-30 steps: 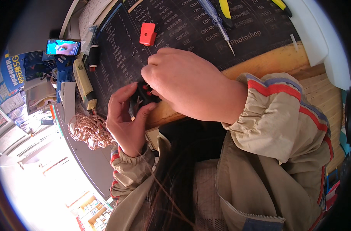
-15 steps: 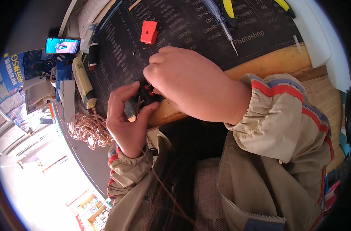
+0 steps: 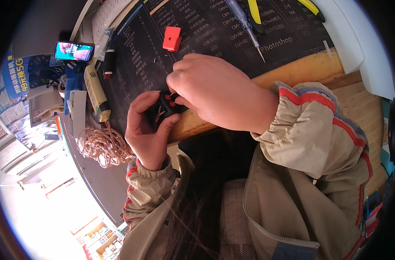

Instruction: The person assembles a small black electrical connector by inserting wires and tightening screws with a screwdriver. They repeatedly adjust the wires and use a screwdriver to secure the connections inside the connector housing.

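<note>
Between the thumb and fingers of my left hand point(image 3: 145, 136) is a small black part with red spots point(image 3: 167, 104); its exact kind is unclear. Thin brownish wires show beside it, within the curve of that hand. My right hand point(image 3: 219, 91) is closed in a pinch right against the black part. A short thin metallic bit pokes out at its fingertips, and the fingers conceal the rest. Beyond my hands, a red plastic piece with a small hole point(image 3: 172, 39) lies on the black printed desk mat point(image 3: 206, 39).
A blue-handled screwdriver point(image 3: 243, 21) and a yellow-and-black handled tool point(image 3: 254, 15) lie at the far right of the mat. To the left are a lit phone point(image 3: 74, 51), a cream-and-black stick-like object point(image 3: 96, 92) and a coil of copper-coloured wire point(image 3: 103, 146). The desk's wooden edge point(image 3: 301, 69) runs nearby.
Both hands have shifted slightly to the right with the black part, whose red spots show more plainly. The view has moved a little; the right hand keeps its pinch.
</note>
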Available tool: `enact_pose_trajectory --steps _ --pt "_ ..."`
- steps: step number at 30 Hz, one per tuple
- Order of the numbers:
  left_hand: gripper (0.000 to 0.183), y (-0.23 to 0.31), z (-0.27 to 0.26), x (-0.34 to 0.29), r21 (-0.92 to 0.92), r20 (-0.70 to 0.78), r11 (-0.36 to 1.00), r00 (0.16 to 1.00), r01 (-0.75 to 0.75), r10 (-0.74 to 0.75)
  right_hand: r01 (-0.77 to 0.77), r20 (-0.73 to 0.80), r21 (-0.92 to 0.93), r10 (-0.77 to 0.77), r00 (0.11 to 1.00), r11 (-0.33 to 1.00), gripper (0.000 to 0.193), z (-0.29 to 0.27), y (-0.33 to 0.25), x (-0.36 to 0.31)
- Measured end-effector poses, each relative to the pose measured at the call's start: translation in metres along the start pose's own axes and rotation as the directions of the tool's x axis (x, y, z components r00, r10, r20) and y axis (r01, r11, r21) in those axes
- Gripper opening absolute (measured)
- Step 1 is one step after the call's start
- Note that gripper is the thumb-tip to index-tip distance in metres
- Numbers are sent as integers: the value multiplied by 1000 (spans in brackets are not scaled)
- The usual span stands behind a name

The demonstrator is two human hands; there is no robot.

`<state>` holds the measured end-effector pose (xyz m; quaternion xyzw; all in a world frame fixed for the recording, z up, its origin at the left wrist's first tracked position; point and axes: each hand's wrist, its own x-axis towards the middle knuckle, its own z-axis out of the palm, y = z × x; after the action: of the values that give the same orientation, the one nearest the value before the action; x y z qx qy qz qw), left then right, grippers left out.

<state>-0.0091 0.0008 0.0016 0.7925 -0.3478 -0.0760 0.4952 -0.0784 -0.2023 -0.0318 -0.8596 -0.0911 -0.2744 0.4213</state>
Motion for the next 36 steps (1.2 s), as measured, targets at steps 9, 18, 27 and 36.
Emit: enact_pose_trajectory --steps 9,18,27,36 --pt "52 0 -2 2 85 16 996 999 -32 30 3 -7 8 -3 1000 1000 9 0 -1 0" --pt "49 4 0 2 171 3 985 999 -34 34 -5 21 45 4 1000 999 14 -2 1 1" --pt "74 4 1 6 57 -39 997 998 43 -41 -103 139 95 90 986 990 18 -16 -5 10" --pt "82 3 0 7 68 -44 998 999 -3 6 -79 202 -83 95 975 993 41 -29 -30 22"
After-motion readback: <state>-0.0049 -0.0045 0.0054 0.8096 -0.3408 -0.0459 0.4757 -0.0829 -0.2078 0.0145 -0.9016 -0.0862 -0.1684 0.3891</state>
